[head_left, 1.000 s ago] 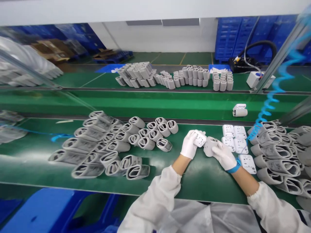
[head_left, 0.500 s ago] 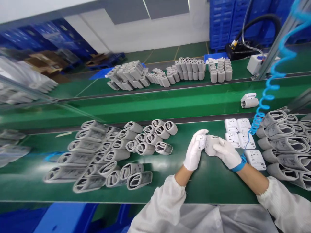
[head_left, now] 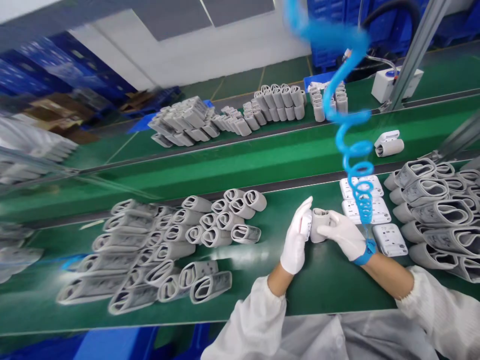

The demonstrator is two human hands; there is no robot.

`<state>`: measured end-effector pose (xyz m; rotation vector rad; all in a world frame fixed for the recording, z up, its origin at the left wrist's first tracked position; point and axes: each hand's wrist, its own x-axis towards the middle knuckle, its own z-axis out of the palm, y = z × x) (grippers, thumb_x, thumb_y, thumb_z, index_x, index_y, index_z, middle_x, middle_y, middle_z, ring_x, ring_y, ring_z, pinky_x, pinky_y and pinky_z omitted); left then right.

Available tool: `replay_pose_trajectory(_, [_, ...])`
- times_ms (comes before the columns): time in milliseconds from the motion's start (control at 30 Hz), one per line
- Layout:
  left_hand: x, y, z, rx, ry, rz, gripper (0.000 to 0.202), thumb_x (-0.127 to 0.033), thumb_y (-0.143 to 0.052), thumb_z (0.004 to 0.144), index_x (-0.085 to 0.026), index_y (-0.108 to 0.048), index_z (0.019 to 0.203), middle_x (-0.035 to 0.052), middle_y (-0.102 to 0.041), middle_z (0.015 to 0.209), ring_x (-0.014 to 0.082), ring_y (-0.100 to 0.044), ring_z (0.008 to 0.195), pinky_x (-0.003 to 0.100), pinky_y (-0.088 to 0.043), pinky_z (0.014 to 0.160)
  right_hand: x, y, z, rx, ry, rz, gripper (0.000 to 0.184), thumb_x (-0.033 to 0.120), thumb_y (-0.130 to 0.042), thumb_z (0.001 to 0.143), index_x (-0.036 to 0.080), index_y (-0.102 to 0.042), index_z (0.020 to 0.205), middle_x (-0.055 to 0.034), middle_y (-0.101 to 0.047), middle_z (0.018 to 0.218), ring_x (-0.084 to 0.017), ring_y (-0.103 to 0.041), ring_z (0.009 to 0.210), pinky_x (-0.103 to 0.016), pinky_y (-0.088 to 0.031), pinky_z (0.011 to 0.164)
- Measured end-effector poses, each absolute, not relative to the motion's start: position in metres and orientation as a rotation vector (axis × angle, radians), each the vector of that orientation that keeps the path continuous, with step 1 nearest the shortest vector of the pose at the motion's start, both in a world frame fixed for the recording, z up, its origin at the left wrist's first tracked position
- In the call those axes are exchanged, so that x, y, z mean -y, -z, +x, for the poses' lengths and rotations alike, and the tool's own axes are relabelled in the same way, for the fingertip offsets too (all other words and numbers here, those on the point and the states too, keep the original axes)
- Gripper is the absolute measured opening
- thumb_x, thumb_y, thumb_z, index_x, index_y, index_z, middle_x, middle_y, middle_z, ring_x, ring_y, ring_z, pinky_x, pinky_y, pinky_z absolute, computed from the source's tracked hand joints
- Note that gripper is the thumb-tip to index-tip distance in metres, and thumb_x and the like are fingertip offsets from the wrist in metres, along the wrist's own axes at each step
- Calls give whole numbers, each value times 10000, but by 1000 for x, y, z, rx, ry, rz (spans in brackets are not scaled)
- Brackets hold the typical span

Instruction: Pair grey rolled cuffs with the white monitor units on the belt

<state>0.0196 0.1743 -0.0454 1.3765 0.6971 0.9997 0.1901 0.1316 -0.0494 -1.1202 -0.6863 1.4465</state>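
Observation:
Both my hands wear white gloves and meet above the green bench. My left hand point(head_left: 296, 242) stands on edge, fingers pressed against a small white plastic unit point(head_left: 306, 225). My right hand point(head_left: 343, 235) grips a rolled grey cuff point(head_left: 318, 222) and holds it against that unit. A blue strap circles my right wrist, with a blue coiled cord point(head_left: 350, 130) rising from it. A few more white units point(head_left: 390, 239) lie flat just right of my hands.
A heap of rolled grey cuffs point(head_left: 176, 245) lies left on the near bench, another pile point(head_left: 438, 210) at the right. One assembled unit point(head_left: 389, 144) sits on the green conveyor. More cuffs point(head_left: 232, 117) line the far bench. A metal post point(head_left: 412, 50) stands at the right.
The view has tilted and shifted right. My hands have pressed the white unit and grey cuff closer together. The blue coiled cord has swung left across the view.

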Motion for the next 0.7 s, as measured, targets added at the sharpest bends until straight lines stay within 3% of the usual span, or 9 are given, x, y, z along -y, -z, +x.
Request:
replay_pose_trajectory(133, [-173, 46, 19, -703, -1024, 1449, 856, -858, -583, 985, -287, -576, 1622, 123, -462, 1771, 410, -383, 1672, 583, -298, 1402, -130, 46, 188, 684, -1436, -1151, 579, 468, -1021, 674, 202, -800, 1139, -100, -812, 1293, -350, -742, 1268, -519, -624, 1120])
replay_pose_trajectory(300, [-173, 49, 20, -763, -990, 1432, 832, -783, -614, 1015, -291, -510, 1679, 118, -440, 1789, 389, -341, 1700, 563, -309, 1404, -129, 40, 184, 659, -1382, -1154, 541, 488, -1008, 682, 201, -797, 1089, -123, -792, 1352, -368, -731, 1279, -549, -619, 1122])
replay_pose_trajectory(467, [-182, 57, 17, -912, -947, 1469, 718, -670, -676, 1013, -297, -595, 1621, 102, -525, 1741, 381, -422, 1663, 523, -369, 1380, -128, 43, 181, 820, -1221, -1190, 568, 417, -950, 762, 219, -770, 1263, -100, -797, 1309, -340, -737, 1258, -540, -589, 1167])
replay_pose_trajectory(700, [-197, 52, 17, -964, -828, 1496, 632, -698, -714, 943, -232, -775, 1367, 108, -781, 1420, 425, -594, 1513, 591, -421, 1337, -126, 39, 200, 1395, -816, -1327, 640, 305, -894, 876, 300, -724, 1492, -89, -529, 1714, -327, -513, 1586, -497, -377, 1376])
